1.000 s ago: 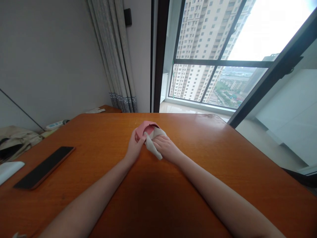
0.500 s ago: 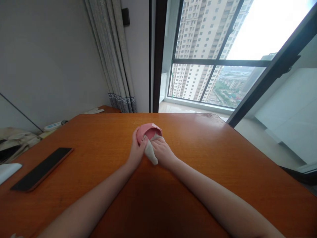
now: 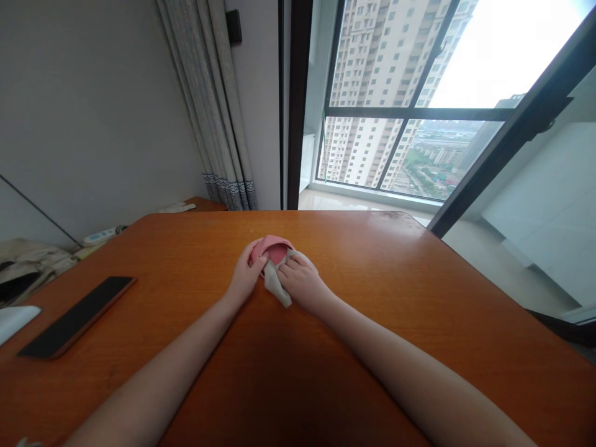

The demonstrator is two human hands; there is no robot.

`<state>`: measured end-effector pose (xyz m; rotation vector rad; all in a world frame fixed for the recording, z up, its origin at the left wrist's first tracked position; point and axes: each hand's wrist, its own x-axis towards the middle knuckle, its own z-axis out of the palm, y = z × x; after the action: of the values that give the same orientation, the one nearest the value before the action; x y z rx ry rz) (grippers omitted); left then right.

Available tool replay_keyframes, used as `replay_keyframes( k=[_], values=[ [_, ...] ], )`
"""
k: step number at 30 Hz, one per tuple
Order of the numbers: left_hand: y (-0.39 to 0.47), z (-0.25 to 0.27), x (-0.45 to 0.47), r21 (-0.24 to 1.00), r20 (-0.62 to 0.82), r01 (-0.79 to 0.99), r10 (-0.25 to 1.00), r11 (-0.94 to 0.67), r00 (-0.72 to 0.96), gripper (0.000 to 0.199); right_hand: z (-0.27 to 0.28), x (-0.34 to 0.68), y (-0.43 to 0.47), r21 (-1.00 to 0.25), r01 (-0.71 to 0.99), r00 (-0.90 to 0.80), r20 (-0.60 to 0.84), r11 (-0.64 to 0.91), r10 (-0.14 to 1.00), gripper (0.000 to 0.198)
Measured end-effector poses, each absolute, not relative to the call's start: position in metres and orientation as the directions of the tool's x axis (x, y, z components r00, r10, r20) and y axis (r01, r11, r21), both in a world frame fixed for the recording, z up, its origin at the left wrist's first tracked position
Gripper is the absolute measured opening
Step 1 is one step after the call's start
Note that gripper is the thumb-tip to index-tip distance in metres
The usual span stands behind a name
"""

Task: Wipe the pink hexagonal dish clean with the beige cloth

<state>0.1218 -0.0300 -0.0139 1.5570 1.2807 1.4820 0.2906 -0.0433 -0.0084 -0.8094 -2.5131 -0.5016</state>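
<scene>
A small pink bowl-shaped item (image 3: 271, 242) with angular sides is tilted so that its hollow opening faces me, above the middle of the table. My left hand (image 3: 246, 270) is closed around its left side, thumb on the near rim. A whitish cloth (image 3: 277, 285) hangs from the opening between both hands. My right hand (image 3: 302, 279) has its fingers bent and closed on the cloth at the right edge of the opening. The underside of the pink item and the tips of several fingers are hidden.
On the brown wooden table (image 3: 354, 366) lies a long black pad (image 3: 79, 320) at the left, with a white object (image 3: 16, 323) beside it. Behind are a power strip (image 3: 103, 236), bundled fabric (image 3: 35, 264), a curtain (image 3: 214, 112) and a large window (image 3: 410, 112).
Both hands have shifted slightly left and toward me with the pink item. My right hand has drawn back from the opening, its fingers more curled on the cloth.
</scene>
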Motion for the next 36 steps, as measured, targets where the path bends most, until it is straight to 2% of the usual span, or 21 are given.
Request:
replay_keyframes(
  k=[3,6,8,11,15,19,22,25,29,33,36],
  values=[
    [-0.037,-0.021,0.135,0.949,0.310,0.105,0.937,-0.297,-0.158,0.054,-0.012,0.287,-0.047,0.172,0.632,-0.698,0.551,0.756,0.458,0.022],
    [-0.040,-0.026,0.141,0.958,0.285,0.019,0.938,-0.288,-0.199,0.052,-0.012,0.286,-0.049,0.142,0.622,-0.689,0.567,0.770,0.452,0.021],
    [-0.038,-0.025,0.136,0.949,0.315,0.062,0.926,-0.309,-0.206,0.048,-0.010,0.286,-0.047,0.125,0.579,-0.710,0.562,0.805,0.423,0.019],
    [-0.033,-0.017,0.121,0.909,0.395,0.197,0.909,-0.367,-0.134,0.048,-0.006,0.288,-0.043,0.099,0.503,-0.747,0.550,0.859,0.374,0.019],
    [-0.033,-0.009,0.117,0.892,0.411,0.248,0.906,-0.377,-0.101,0.054,-0.003,0.292,-0.041,0.145,0.498,-0.770,0.526,0.855,0.360,0.020],
    [-0.046,-0.015,0.140,0.951,0.306,0.034,0.925,-0.307,-0.223,0.064,-0.006,0.290,-0.047,0.168,0.575,-0.721,0.566,0.801,0.399,0.015],
    [-0.050,-0.021,0.149,0.958,0.265,-0.054,0.940,-0.282,-0.217,0.048,-0.011,0.285,-0.050,0.130,0.614,-0.692,0.564,0.779,0.451,0.013],
    [-0.045,-0.019,0.141,0.944,0.329,0.079,0.925,-0.320,-0.188,0.039,-0.011,0.284,-0.048,0.103,0.568,-0.729,0.523,0.816,0.441,0.013],
    [-0.033,-0.010,0.120,0.886,0.420,0.258,0.902,-0.385,-0.097,0.045,-0.004,0.289,-0.045,0.106,0.487,-0.787,0.483,0.867,0.383,0.017],
    [-0.032,-0.003,0.115,0.853,0.431,0.336,0.902,-0.400,-0.017,0.051,-0.005,0.291,-0.046,0.160,0.528,-0.786,0.465,0.834,0.408,0.019],
    [-0.041,0.001,0.123,0.857,0.426,0.340,0.903,-0.387,-0.047,0.055,-0.011,0.288,-0.046,0.196,0.584,-0.746,0.513,0.788,0.425,0.019]
  ],
)
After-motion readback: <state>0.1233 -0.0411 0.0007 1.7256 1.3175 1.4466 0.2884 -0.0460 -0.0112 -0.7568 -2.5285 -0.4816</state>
